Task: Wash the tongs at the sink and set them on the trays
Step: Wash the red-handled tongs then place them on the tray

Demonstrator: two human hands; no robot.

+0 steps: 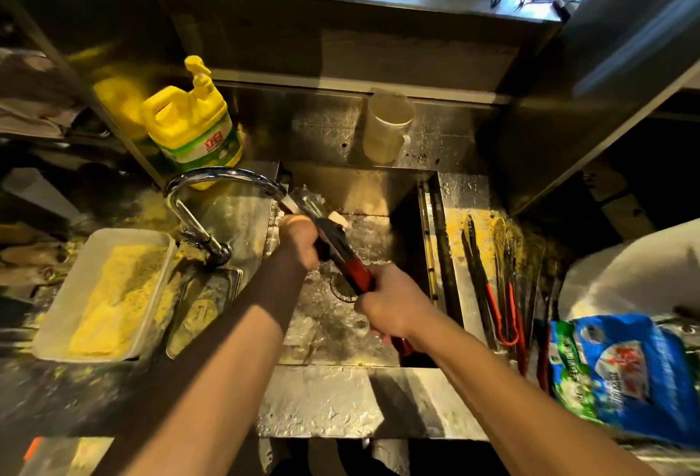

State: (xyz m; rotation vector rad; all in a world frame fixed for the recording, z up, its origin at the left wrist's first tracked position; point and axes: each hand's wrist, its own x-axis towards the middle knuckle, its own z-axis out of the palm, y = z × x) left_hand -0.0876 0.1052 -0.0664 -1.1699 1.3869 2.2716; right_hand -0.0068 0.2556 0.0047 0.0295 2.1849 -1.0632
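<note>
The fingers of the right hand point(394, 305) are curled tight round the red handle end of a pair of tongs point(346, 259), and the fingers of the left hand point(301, 240) are wrapped round the same tongs further up, near their darker middle, so the tool runs slantwise between the two fists over the sink point(378, 187). Just past the left fingers the metal tips of the tongs reach under the spout of the curved chrome faucet point(223, 178), where water splashes; a small pale object sits right beside the tongs there, too blurred to name. Below both hands lies the wet basin floor with its round drain point(342, 288) showing between the wrists. To the right of the right fingers, across the sink wall, more tongs point(488, 286) with red handles lie side by side on the steel desk point(462, 199), and beyond them a blue and green bag point(628, 373) lies tilted near the desk's edge. To the left of the left fingers, past the faucet base, a white tray point(57, 309) holds yellow crumbly stuff, with a small metal dish point(200, 309) between it and the sink. Further from the fingers, behind the faucet, stands a yellow pump bottle point(193, 123) with a green label, and on the back ledge behind the basin a translucent measuring jug point(386, 127) stands upright.
</note>
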